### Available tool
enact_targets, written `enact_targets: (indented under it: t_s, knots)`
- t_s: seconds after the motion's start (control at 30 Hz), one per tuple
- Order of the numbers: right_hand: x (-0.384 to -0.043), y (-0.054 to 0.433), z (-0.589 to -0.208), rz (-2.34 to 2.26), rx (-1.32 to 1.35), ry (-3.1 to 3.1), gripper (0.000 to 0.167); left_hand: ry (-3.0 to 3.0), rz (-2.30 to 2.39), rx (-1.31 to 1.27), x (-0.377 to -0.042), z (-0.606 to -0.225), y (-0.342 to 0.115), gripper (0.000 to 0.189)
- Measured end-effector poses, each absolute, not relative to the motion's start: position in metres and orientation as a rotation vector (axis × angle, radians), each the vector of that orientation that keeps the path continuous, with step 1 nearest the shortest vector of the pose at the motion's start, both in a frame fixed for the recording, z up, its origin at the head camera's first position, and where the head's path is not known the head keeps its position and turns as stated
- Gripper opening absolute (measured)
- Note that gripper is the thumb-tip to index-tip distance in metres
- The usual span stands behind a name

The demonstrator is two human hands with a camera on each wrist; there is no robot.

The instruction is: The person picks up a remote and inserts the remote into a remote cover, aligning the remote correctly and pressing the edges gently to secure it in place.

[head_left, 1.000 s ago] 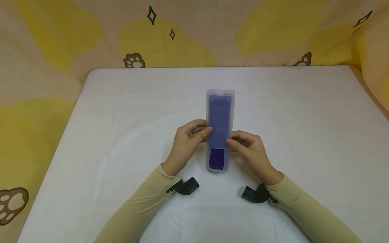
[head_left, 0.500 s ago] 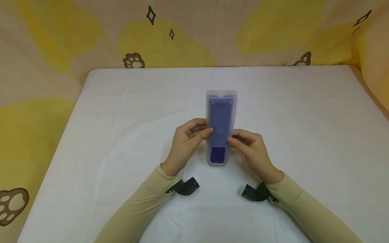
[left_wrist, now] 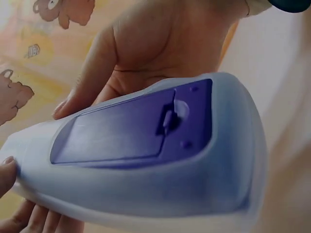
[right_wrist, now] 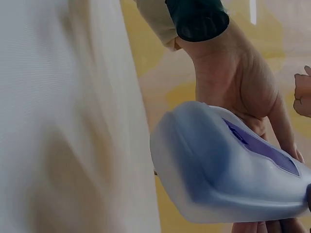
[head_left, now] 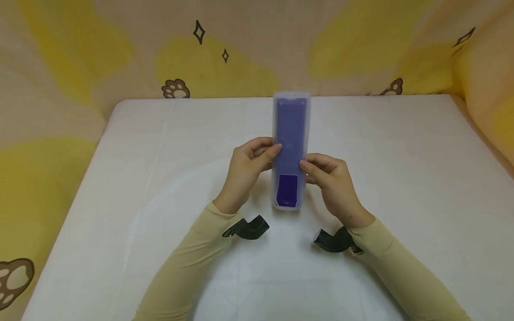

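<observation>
Upright in the head view stands a remote control (head_left: 290,138) in a translucent, milky sleeve. Its blue-violet back faces me, and a dark purple battery cover (head_left: 287,191) shows through a cut-out near the lower end. My left hand (head_left: 241,176) pinches the left edge, thumb on the back and fingers behind. On the other edge, slightly lower, my right hand (head_left: 335,185) grips it the same way. A small latch (left_wrist: 170,119) on the cover shows in the left wrist view. The remote's front is hidden.
A white-covered table (head_left: 160,249) lies below. Behind it hangs a yellow and beige patterned cloth (head_left: 249,26). Black curved camera mounts, one at the left cuff (head_left: 250,227) and one at the right cuff (head_left: 337,240), stick out inward below the hands.
Both hands have raised the remote higher in the head view. It tipped and looked shorter half a second ago, then came more face-on. The head view has tilted up slightly.
</observation>
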State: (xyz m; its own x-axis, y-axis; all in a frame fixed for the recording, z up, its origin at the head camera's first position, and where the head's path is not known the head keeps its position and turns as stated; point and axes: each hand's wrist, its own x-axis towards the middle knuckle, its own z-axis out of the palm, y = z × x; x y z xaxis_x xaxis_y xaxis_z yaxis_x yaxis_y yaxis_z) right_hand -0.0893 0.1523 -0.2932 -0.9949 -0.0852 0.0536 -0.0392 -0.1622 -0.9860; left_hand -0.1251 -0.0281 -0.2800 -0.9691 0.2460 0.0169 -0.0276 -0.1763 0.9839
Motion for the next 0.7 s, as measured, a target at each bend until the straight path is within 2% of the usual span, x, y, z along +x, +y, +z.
enact_targets:
  t_s: [0.37,0.7]
  knots:
    - [-0.089,0.157,-0.296,-2.383,-0.049,2.017,0.021,1.843,2.250,0.219,-0.123,-0.294,-0.025,0.025]
    - [-0.089,0.157,-0.292,-2.501,-0.109,2.099,0.018,1.887,2.260,0.321,-0.118,-0.296,-0.026,0.025]
